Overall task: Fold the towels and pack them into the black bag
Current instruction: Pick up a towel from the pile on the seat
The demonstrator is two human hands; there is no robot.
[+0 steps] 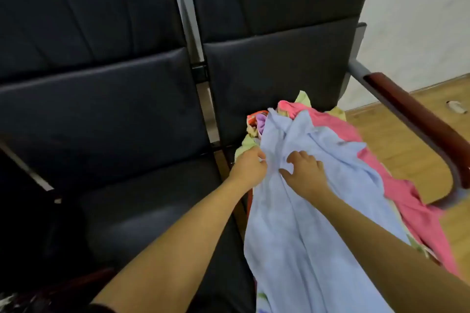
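A pile of towels lies on the right-hand black chair seat. On top is a long light blue towel, draped toward me. Under it are a pink towel, a pale green one and a purple one. My left hand grips the blue towel's left edge with curled fingers. My right hand rests on the blue towel just beside it, fingers bent and pinching into the cloth. A dark shape at the lower left may be the black bag; it is too dark to tell.
Two black padded chairs stand side by side; the left seat is bare. A red-brown wooden armrest curves along the right of the pile. Beyond it are wooden floor and a white wall.
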